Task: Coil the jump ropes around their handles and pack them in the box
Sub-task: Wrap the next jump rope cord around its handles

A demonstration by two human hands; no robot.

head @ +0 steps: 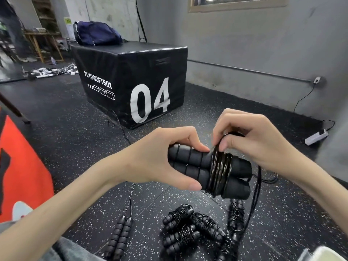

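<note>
Jump rope handles (197,166), two black ones side by side, sit in the left hand (156,159), its fingers curled around them. Right hand (252,136) pinches the thin rope (220,166) coiled around them, above the floor (75,147).

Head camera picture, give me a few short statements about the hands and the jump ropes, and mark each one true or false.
1. The left hand grips two black foam handles side by side. True.
2. The right hand is empty. False: it pinches the black rope that is coiled round the handles.
3. Several already coiled jump ropes lie on the floor. True.
4. The uncoiled pair of handles on the floor is red. False: it is black.
5. A blue bag sits on the black box marked 04. True.
</note>
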